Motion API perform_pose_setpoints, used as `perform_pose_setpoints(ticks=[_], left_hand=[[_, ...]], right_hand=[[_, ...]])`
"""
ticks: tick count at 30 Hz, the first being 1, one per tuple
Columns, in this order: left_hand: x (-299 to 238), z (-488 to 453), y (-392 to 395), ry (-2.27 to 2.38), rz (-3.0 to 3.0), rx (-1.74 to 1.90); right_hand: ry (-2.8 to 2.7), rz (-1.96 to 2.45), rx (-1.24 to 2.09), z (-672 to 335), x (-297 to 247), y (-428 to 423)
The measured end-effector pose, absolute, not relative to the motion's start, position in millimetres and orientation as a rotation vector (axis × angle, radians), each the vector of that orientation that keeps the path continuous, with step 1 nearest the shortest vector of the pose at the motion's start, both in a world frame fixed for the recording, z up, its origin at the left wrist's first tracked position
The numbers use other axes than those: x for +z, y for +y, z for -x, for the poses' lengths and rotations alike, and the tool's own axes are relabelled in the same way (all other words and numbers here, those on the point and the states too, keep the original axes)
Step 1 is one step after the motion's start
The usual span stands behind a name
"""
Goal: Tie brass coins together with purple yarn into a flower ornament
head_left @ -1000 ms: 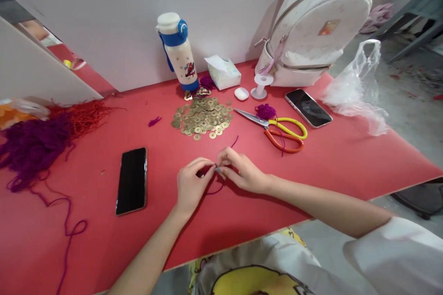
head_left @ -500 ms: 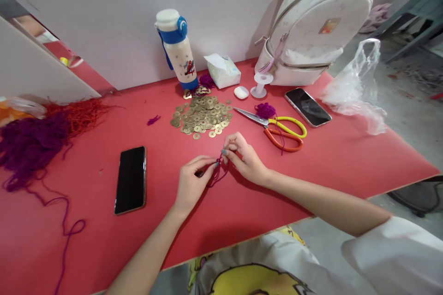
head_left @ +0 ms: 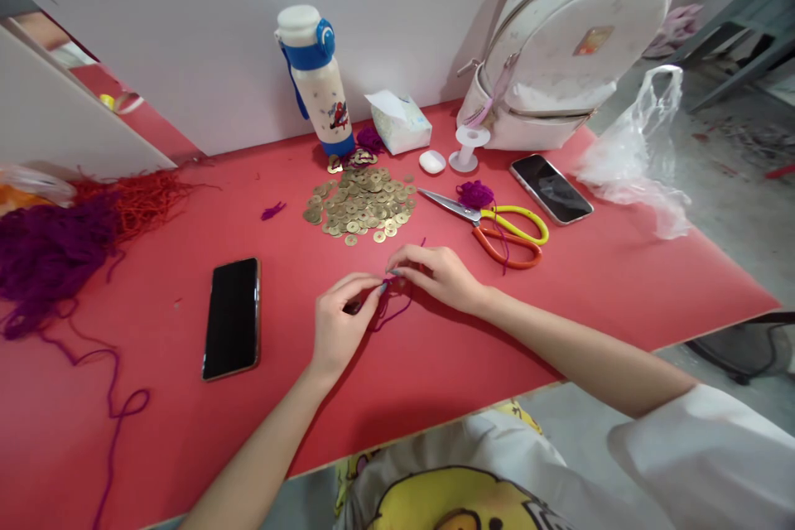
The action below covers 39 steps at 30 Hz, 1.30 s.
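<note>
Purple yarn [head_left: 59, 248] lies heaped at the frame's far left, a dark phone [head_left: 232, 319] left of centre. Just below centre, the left hand [head_left: 340, 321] pinches a looped purple cord [head_left: 393, 317] between closed thumb and forefinger; beside it, the right hand [head_left: 444, 277] has its fingertips nearly together at the cord, though whether they grip it I cannot tell. Scissors [head_left: 508, 232] lie right of centre.

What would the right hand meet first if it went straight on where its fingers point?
Probably the left hand, at its fingertips, where purple yarn is pinched; depth is unclear, so the right hand might pass just above.
</note>
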<state>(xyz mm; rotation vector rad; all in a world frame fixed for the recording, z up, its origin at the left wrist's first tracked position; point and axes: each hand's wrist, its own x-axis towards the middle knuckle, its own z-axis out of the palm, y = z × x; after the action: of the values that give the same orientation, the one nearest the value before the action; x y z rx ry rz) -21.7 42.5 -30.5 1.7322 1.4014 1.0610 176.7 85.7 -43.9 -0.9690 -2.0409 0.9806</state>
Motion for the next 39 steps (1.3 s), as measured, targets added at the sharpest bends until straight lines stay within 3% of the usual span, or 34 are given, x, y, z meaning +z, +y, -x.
perform_pose_setpoints(ticks=[20, 32, 39], left_hand=[[-28.1, 21.6, 44.8, 1.33, -1.665, 1.052], [-31.4, 24.4, 47.3, 1.296, -1.566, 1.084], [-31.9, 24.7, 46.4, 1.35, -1.553, 1.066]], right_hand=[[-1.893, 0.797, 1.122, -171.6, -45.2, 88.6], [-1.617, 0.812, 1.557, -168.2, -40.5, 87.0], [-1.062, 0.6, 1.979, -169.9, -37.5, 91.2]])
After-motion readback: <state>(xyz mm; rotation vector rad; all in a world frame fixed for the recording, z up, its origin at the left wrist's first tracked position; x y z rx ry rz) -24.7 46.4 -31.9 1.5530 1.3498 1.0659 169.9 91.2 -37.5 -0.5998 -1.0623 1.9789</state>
